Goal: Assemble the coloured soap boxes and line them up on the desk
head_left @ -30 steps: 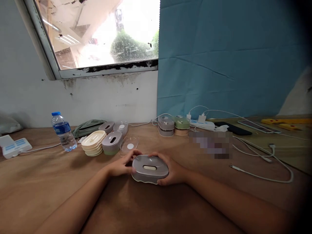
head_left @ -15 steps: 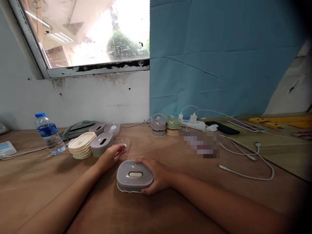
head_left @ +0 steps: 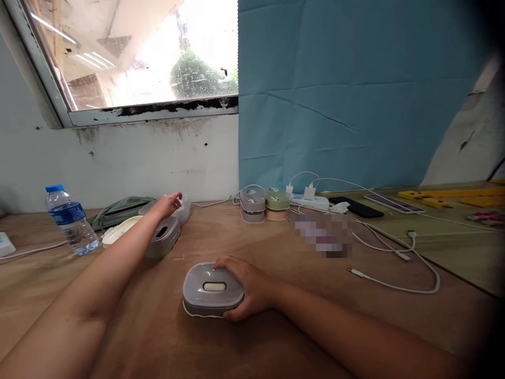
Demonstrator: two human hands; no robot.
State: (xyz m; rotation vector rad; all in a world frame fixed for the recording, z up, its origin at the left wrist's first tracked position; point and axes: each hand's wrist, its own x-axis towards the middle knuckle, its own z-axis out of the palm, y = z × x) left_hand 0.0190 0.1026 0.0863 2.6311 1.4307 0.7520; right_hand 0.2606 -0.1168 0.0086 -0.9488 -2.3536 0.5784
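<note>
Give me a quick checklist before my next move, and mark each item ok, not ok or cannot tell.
1. Right hand grasping the near gray box at its right end: ok.
2. Near gray box resting on the table: ok.
3. Left hand gripping the clear containers by the wall: cannot tell; it is at them, but contact is unclear.
4. Cream piece in full view: not ok; the left forearm covers part of it.
5. Loose white cable apart from both hands: ok.
6. Water bottle capped: ok.
</note>
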